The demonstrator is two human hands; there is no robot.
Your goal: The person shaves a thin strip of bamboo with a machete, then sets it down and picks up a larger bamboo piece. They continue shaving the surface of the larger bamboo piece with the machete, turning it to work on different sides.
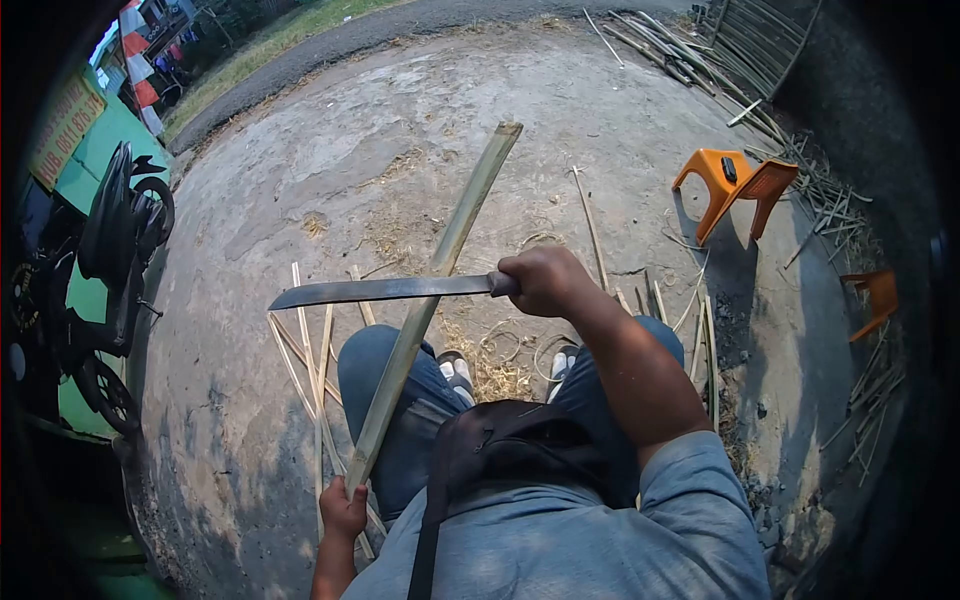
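Observation:
My left hand (343,508) is closed round the lower end of a long split bamboo strip (389,393), which slants up and away to the right across my left thigh. In my right hand (547,281) is the dark handle of a machete (390,289). Its long blade points left and crosses the bamboo strip near the strip's middle, seeming to lie against it. Thin bamboo slats (322,370) lie on the ground beside my left knee. More narrow pieces (710,350) lie by my right knee, and pale shavings (500,377) are scattered between my feet.
An orange plastic chair (716,182) with a small black object on its seat stands at the right. Behind it bamboo poles (690,62) and cut sticks (828,205) are piled along the wall. A motorcycle (112,270) is parked at the left. Another orange piece (876,298) is at the far right.

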